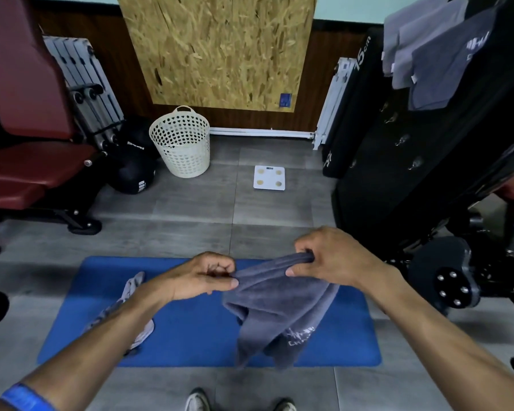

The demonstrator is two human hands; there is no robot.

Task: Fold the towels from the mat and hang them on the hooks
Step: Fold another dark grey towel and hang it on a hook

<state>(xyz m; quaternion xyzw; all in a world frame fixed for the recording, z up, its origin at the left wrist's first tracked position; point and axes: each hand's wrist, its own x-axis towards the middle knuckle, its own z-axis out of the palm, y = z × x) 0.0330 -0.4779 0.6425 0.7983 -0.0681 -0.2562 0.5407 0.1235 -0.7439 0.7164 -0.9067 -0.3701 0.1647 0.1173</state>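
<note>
Both hands, left hand (208,275) and right hand (333,256), pinch a dark towel's (279,304) top edge above the blue mat (190,336); matching corners squarely should keep the fold neat. Towels (433,54) hang above bare hooks (402,140) beyond.

Site: gym room | Evidence: maroon weight bench (27,161) left; blue exercise mat (190,330) near; bathroom scale (269,178) far; medicine balls (134,173).

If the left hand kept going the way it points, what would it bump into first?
Probably the right hand. The left hand points right along the dark towel both are holding; depth is hard to judge.
</note>
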